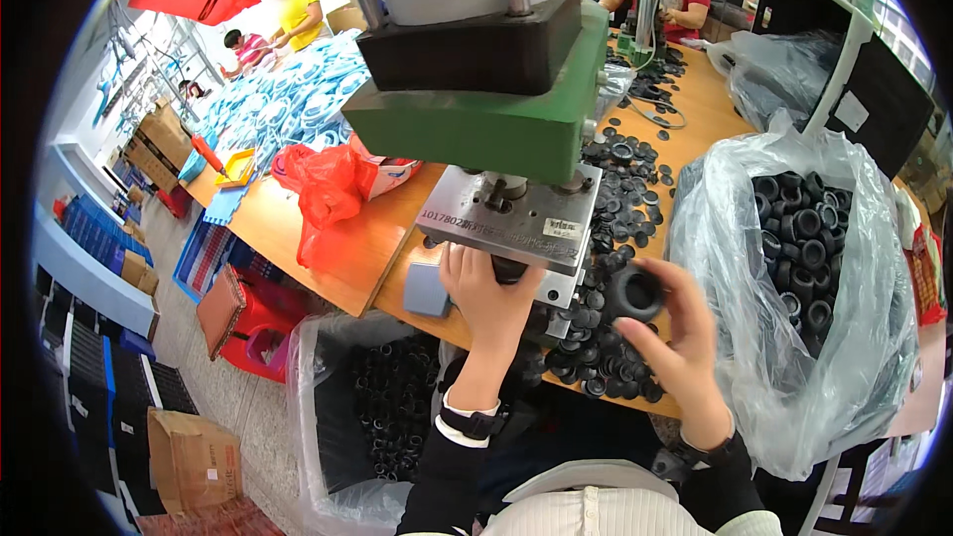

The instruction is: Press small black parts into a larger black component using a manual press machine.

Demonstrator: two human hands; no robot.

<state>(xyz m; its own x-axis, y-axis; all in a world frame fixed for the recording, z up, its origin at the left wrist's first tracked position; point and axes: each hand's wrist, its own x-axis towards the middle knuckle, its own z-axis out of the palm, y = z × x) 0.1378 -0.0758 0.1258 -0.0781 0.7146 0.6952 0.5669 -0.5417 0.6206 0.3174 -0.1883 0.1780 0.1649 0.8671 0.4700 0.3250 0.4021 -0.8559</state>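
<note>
A small black rubber tyre (635, 294) is pinched between the thumb and fingers of my right hand (685, 337), above a heap of black discs (594, 357). My left hand (488, 290) reaches under the steel die plate (516, 213) of a bench press with a green head (476, 129). Its fingers close around a black rubber piece (509, 269) there, mostly hidden by the hand and plate. Both wrists wear dark bands.
A clear plastic bag (715, 268) of black tyres stands at the right. Below the table edge, a lined bin (316, 417) holds black rings. Left are a grey-blue block (426, 290), a red bag (333, 189) and a red stool (263, 323). Other people work farther back.
</note>
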